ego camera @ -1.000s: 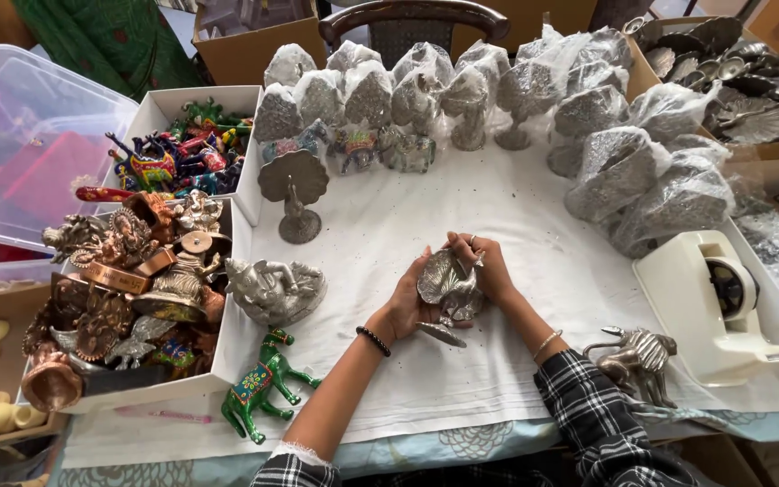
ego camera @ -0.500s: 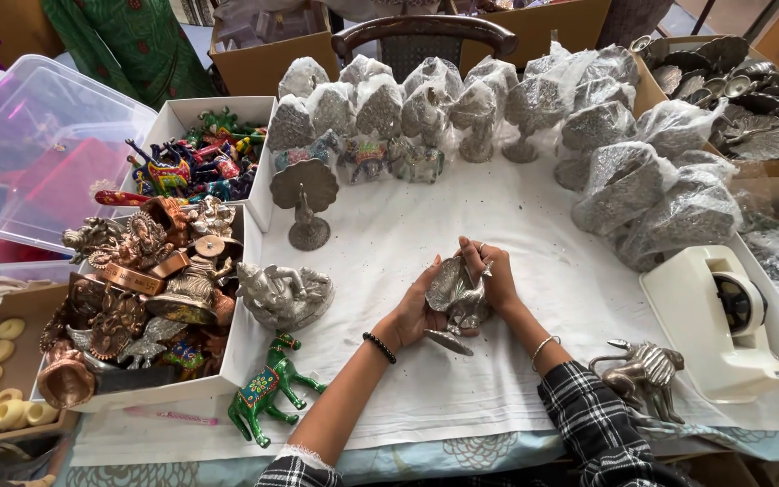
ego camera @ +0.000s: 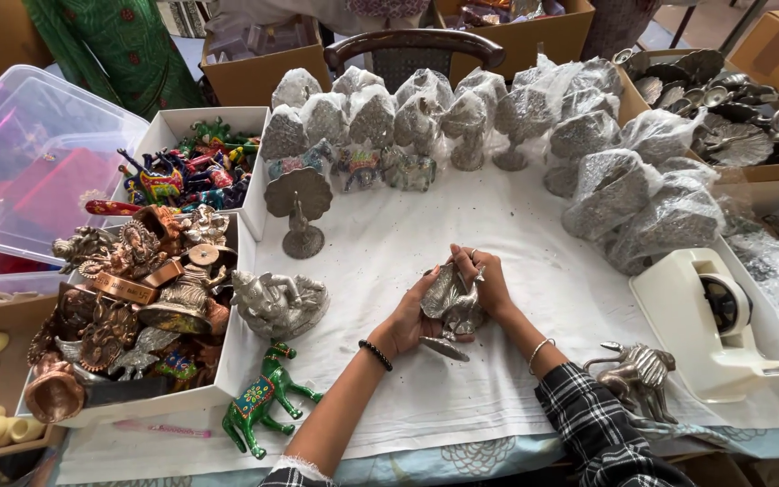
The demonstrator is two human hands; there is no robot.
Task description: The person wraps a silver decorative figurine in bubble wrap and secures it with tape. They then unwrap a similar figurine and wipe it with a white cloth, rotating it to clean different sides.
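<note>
Item in hand: 1 small silver metal figurine (ego camera: pixel 451 305), partly covered in clear plastic wrap, held low over the middle of the white cloth (ego camera: pixel 498 225) that covers the table. Left hand (ego camera: pixel 405 317), with a dark bead bracelet at the wrist, cups the figurine from the left, fingers closed on it. Right hand (ego camera: pixel 490 281), with a thin bangle and a checked sleeve further up the arm, is clamped over its top and right side; both hands touch the piece and each other. To the left on the cloth: 1 grey reclining metal statue (ego camera: pixel 279 301), 1 green painted horse (ego camera: pixel 261 399) near the table edge, and 1 unwrapped metal peacock on a stand (ego camera: pixel 298 206). Far edge of the cloth: a curved row of plastic-wrapped peacock figures (ego camera: pixel 426 113). Left: 1 white box of copper and silver figurines (ego camera: pixel 128 298) and, behind it, 1 white box of bright painted toys (ego camera: pixel 187 171). Right: 1 white tape dispenser (ego camera: pixel 705 320), with 1 silver animal figure (ego camera: pixel 635 370) just beside the right forearm.
</note>
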